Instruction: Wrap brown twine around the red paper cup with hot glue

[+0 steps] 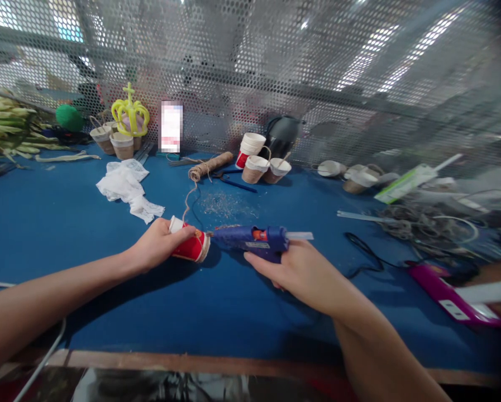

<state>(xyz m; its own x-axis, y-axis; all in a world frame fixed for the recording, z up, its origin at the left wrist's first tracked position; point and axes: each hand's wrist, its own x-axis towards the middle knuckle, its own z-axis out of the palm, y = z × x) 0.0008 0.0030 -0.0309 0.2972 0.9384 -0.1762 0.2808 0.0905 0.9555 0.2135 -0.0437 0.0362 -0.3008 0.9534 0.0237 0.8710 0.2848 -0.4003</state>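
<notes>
My left hand [158,245] is closed round a red paper cup [190,246] that lies on its side on the blue table [66,223]. A strand of jute twine [188,198] runs from the cup up to a twine spool [210,165] farther back. My right hand [300,273] grips a blue hot glue gun [254,239], held level. Its nozzle points left and touches the cup's base end. A glue stick pokes out of the gun's back.
White lace cloth [127,187] lies left of centre. Twine-wrapped cups [261,167], a stack of paper cups [250,148] and a yellow crown [129,114] stand along the mesh wall. A pink glue gun [447,293] and tangled cords [421,226] lie at right. Scissors [233,180] lie behind.
</notes>
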